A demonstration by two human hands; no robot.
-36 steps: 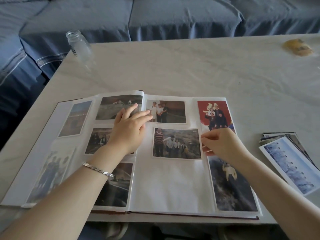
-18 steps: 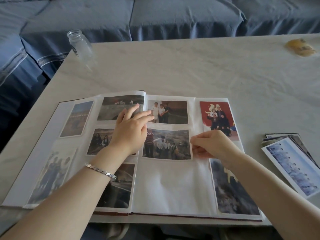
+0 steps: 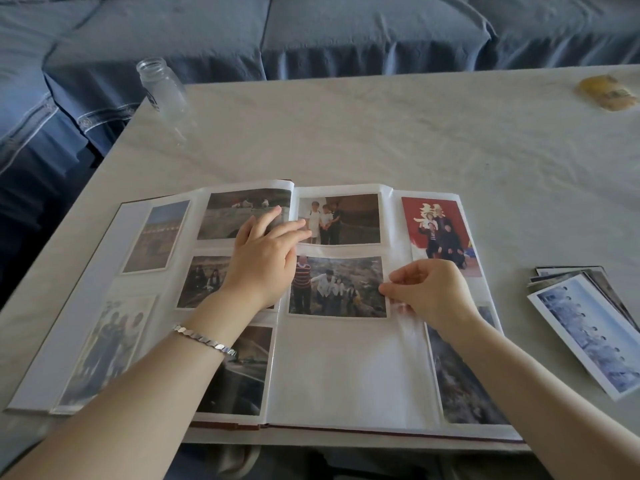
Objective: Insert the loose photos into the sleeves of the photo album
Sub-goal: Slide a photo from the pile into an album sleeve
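Only one bit of writing stands out: a large gold character on the red photo (image 3: pixel 436 233) at the upper right of the photo album (image 3: pixel 346 375), too small to read; dark print on the glass bottle (image 3: pixel 162 88) is also illegible. The album lies open on the bench (image 3: pixel 381 133), its spine running away from the person. The group photo (image 3: pixel 337 287) sits in the middle row of the right-hand page, landscape, with its long axis left to right and the heads pointing away. The right hand (image 3: pixel 433 292) has its grip closed on that photo's right edge, pinched between thumb and forefinger. The left hand (image 3: pixel 265 261) lies flat with straight fingers across the spine, its grip loose, holding nothing. A stack of loose photos (image 3: pixel 588 334) waits on the bench to the album's right.
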